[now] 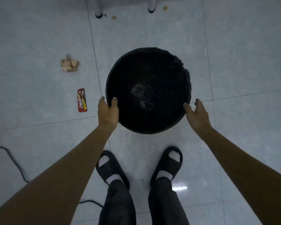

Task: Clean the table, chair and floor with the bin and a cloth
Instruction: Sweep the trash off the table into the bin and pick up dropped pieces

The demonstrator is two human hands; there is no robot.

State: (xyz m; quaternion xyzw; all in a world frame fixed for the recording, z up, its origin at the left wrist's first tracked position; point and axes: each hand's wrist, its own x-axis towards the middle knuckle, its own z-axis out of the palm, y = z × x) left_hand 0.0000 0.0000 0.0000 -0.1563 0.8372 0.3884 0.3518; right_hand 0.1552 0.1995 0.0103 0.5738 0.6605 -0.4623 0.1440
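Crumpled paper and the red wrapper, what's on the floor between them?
Nothing: the head view shows only bare tile between the crumpled paper and the red wrapper.

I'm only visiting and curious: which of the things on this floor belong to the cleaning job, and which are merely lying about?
Part of the job:
- black bin, its rim gripped by the left hand and touched by the right hand
- crumpled paper
- red snack wrapper
- brown floor spot

Just lying about:
- black cable
- black slippers on the person's feet
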